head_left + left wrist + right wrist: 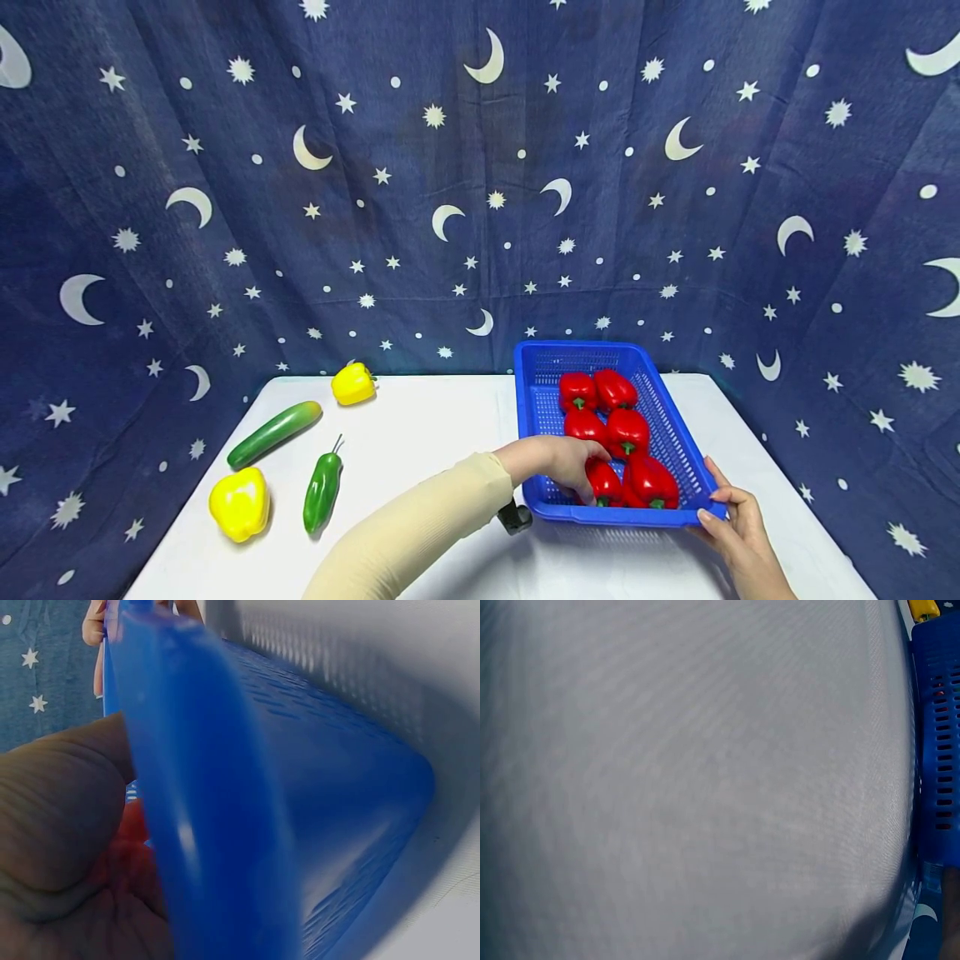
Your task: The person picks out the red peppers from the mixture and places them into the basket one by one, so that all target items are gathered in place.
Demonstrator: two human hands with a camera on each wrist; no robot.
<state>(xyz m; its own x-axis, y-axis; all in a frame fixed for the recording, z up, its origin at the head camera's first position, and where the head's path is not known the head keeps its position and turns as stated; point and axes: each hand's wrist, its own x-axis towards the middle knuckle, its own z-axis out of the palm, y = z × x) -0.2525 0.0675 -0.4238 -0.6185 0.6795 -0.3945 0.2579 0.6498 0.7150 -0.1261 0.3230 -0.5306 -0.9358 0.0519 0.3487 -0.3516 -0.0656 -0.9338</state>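
A blue plastic basket (615, 517) with perforated walls holds several red bell peppers (627, 431). My left hand (562, 461) reaches over its left rim and its fingers curl round a red bell pepper (603, 482) at the near left corner. In the left wrist view the basket's rim (217, 795) crosses in front of the palm, hiding most of the fingers, and a bit of red shows beside the palm. My right hand (738, 529) grips the basket's near right corner, thumb over the rim. The right wrist view shows the basket's slotted wall (941, 750) at its edge.
On the left of the white table (435, 433) lie a yellow bell pepper (240, 504), a second yellow bell pepper (352, 384) farther back, a green zucchini (274, 434) and a long green pepper (322, 492). A blue curtain (420, 267) with moons and stars hangs behind the table.
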